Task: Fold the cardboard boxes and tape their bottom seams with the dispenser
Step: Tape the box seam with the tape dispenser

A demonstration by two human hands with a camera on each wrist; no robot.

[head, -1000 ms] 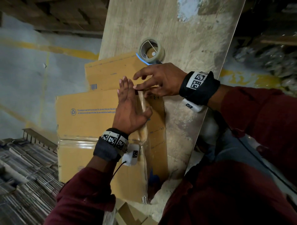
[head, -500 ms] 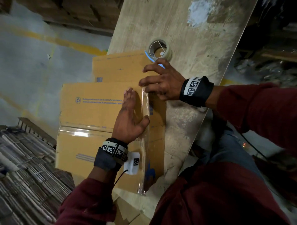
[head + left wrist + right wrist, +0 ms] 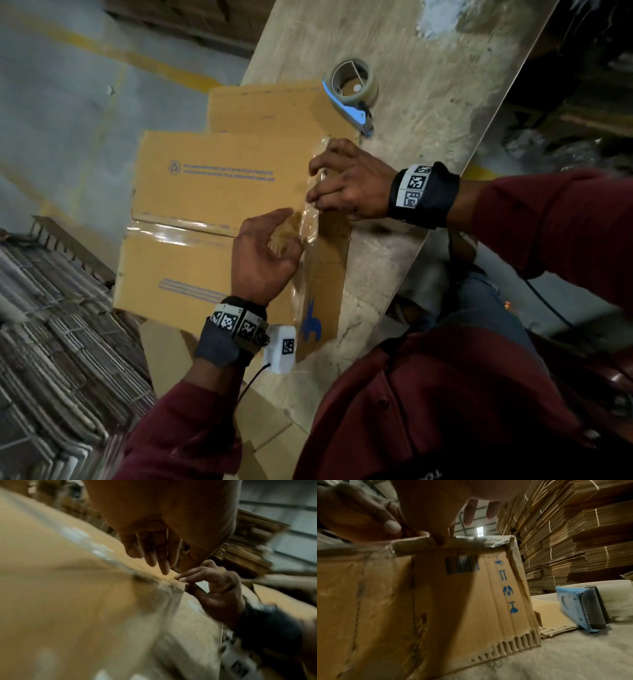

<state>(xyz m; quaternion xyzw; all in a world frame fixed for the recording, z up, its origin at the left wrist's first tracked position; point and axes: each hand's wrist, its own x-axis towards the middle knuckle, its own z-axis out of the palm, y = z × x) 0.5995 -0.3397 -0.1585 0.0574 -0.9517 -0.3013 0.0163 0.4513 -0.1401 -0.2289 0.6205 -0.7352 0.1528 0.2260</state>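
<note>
The cardboard box (image 3: 219, 219) sits bottom-up in the middle of the head view, on the plywood table (image 3: 428, 113), so its seams face the person for taping. One shiny strip of clear tape (image 3: 310, 219) runs along the box's right edge, and both hands work there, close together but not touching. The right hand (image 3: 349, 185), right of centre, has its fingers curled over that edge with the tips pressing the tape, probably to wrap it over the corner and hold the box steady. The left hand (image 3: 263, 253), just below it, is relaxed with its fingers loosely bent over the top face beside the strip; it grips nothing, and whether it touches the cardboard is unclear. The tape dispenser (image 3: 352, 92) lies unused near the top of the frame, just behind the box and within easy reach for the next seam.
</note>
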